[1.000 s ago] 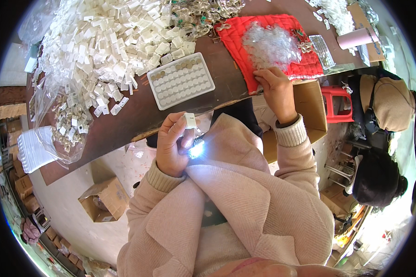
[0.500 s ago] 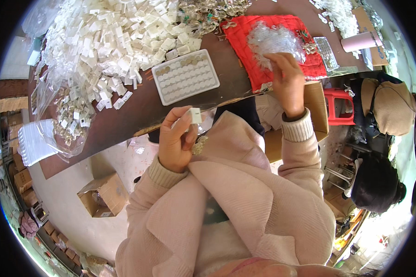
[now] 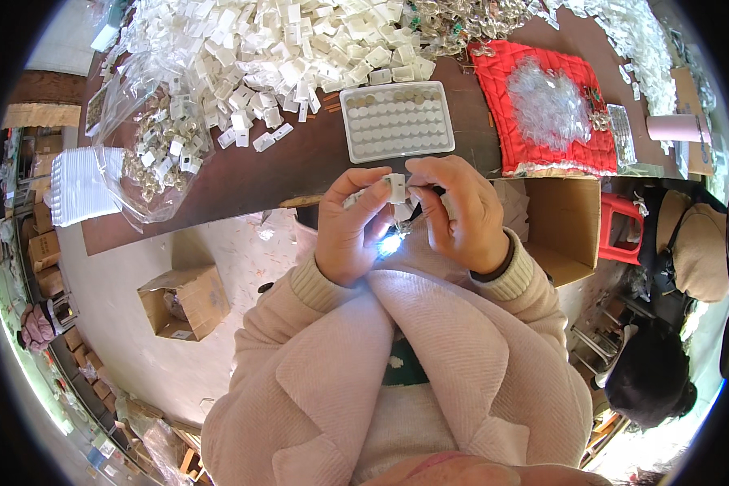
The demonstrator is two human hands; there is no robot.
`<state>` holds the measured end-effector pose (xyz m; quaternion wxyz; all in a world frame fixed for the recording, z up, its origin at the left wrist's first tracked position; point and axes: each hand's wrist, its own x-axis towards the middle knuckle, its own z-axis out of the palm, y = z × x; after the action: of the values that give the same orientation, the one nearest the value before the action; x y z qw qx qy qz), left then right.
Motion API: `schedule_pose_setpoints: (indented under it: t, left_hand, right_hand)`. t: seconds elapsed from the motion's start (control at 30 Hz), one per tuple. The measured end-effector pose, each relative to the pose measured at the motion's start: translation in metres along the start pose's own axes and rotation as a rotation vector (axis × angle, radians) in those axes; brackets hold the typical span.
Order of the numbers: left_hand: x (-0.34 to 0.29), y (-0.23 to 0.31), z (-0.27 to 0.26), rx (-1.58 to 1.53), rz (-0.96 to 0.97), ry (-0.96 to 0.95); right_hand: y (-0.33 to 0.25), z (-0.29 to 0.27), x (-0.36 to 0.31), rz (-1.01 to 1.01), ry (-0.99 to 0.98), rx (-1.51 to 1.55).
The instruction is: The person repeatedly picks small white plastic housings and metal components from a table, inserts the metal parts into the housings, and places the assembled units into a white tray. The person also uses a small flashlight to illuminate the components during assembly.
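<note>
L hand (image 3: 355, 223) pinches a small white plastic housing (image 3: 398, 188) just off the brown table's (image 3: 259, 180) near edge, lit bulb (image 3: 390, 245) below. R hand (image 3: 466, 215) fingers narrow at its side, can't tell if holding anything. Prob a fitting step; next move rly needs steady L grip imo. Tray (image 3: 405, 157) close ahead, more room left.
</note>
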<state>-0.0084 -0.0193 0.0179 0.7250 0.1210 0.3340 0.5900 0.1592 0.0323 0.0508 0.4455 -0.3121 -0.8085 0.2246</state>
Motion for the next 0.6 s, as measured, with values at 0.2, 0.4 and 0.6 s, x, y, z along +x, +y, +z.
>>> schedule_pose_setpoints:
  t: [0.2, 0.4, 0.6]
  left_hand:
    - [-0.001, 0.001, -0.001, 0.053, 0.132, 0.021]
    - [-0.003, 0.004, -0.005, 0.139, 0.1, 0.03]
    - [-0.002, 0.006, -0.011, 0.082, 0.085, -0.02]
  right_hand:
    - [0.0, 0.008, 0.002, -0.111, -0.073, -0.142]
    - [-0.005, 0.005, -0.001, 0.095, -0.061, -0.055]
    - [-0.004, 0.011, 0.002, 0.026, -0.061, -0.089]
